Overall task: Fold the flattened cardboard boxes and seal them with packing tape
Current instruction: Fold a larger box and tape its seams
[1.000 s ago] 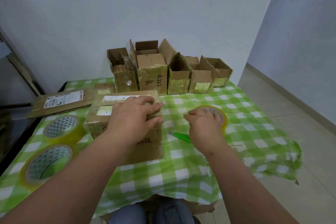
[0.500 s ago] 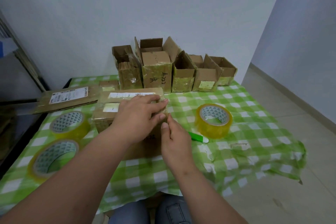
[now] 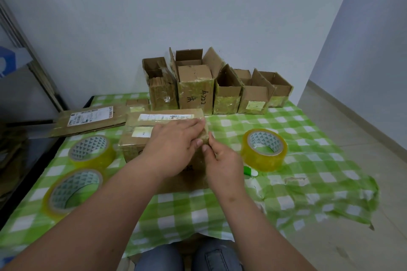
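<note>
A brown cardboard box [image 3: 136,141] with white labels and glossy tape lies on its side on the green checked tablecloth [image 3: 198,211]. My left hand [image 3: 174,145] lies flat on the box's top, its fingers reaching the right edge. At that same taped right edge, my right hand [image 3: 222,160] pinches with thumb and forefinger. A yellow roll of packing tape [image 3: 264,149] stands just right of my right hand. A flattened box [image 3: 88,120] with a shipping label lies at the far left.
Two more tape rolls [image 3: 92,152] [image 3: 72,191] lie left of the box. A green-handled cutter [image 3: 250,171] pokes out beside my right wrist. Several folded open boxes [image 3: 196,94] line the wall. The cloth hangs crumpled off the table's right side [image 3: 352,204].
My right hand has left the tape roll on the right and come over to the box's right end. My left hand has stayed on the box top.
</note>
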A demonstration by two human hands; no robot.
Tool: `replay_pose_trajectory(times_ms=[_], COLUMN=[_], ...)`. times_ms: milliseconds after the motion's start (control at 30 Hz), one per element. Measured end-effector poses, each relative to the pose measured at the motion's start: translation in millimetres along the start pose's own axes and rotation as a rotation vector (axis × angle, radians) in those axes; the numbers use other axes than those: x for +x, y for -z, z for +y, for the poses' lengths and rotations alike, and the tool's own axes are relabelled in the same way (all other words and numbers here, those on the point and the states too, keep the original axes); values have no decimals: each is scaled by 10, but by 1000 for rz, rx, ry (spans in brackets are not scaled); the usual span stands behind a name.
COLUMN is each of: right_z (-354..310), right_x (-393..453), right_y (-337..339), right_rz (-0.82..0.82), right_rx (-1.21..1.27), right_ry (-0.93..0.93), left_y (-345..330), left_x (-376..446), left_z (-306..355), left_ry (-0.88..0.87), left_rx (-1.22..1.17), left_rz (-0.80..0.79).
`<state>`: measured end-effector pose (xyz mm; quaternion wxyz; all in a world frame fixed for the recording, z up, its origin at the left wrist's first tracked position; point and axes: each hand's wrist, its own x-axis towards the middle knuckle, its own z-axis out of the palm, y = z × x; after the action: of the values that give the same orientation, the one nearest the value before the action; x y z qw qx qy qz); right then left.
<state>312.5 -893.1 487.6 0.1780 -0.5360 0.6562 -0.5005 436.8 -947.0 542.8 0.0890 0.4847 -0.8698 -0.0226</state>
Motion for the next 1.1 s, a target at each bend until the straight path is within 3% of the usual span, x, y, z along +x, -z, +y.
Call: replay_pose_trajectory(times_ms=[167,533,600,700,767,867,967,1100], right_z=[55,-29,-18,-50,-104,-226,-261,-276], right_x=[72,172,198,224,248,249,216,333], right_y=[95,206,251,300,295,153,38,66], right_rz=[-90,-154,-157,-104,-98,-231,-251,-222], right_rx=[223,268,220,186,207,168,131,247], right_ry=[-143,-183,-186,-148,-139,-130,-147,-251], left_y=[76,167,187,239,258,182,49,27], left_x=[-14,-59,-134,-255,-300,-326,-356,-328], left_z=[-44,-77,-129,-379,-571,-707,-773,-857], left_ry=[-14,-59,21,274,487,718,751,788], left_rx=[-92,-246,-339,-324,-442,-985,-1263,-1382], left_rz=[-38,-54,96,404,383,230,208,161])
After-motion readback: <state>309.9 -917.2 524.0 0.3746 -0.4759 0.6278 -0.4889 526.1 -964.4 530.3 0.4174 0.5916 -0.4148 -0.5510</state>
